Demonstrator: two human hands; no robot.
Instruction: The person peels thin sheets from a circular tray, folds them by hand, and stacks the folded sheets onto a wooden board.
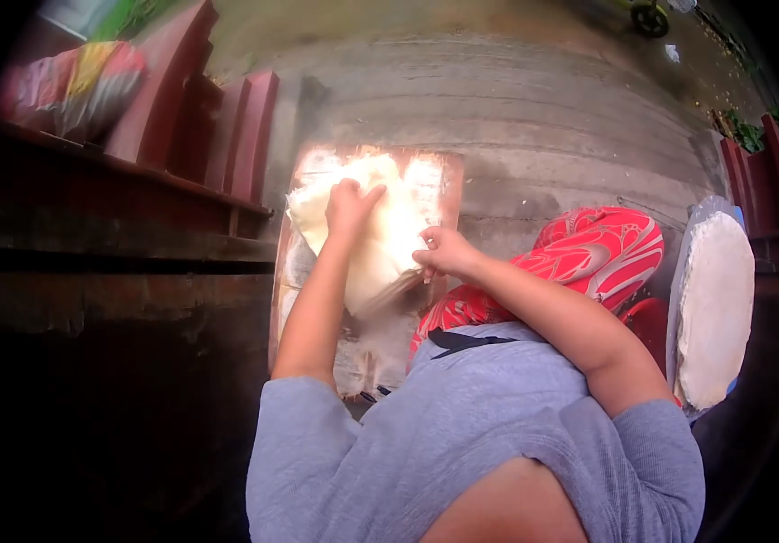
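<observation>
A stack of thin, cream-coloured sheets (376, 249) lies tilted over a low wooden board or table in front of me. Glare washes out its upper part, and its layered lower right edge is blurred. My left hand (351, 208) is on the upper part of the stack, fingers curled on it and thumb sticking out to the right. At the right edge, my right hand (446, 252) is closed in a pinch with fingertips together. A thin sheet edge seems to be between them, but the glare hides the detail.
The worn board (451, 195) stands on grey concrete steps (534, 118). To my right is another thick pale stack (717, 308) on a whitish support. My leg in red patterned cloth (589, 253) is beside the board. Dark red wooden rails (249, 140) stand at the left.
</observation>
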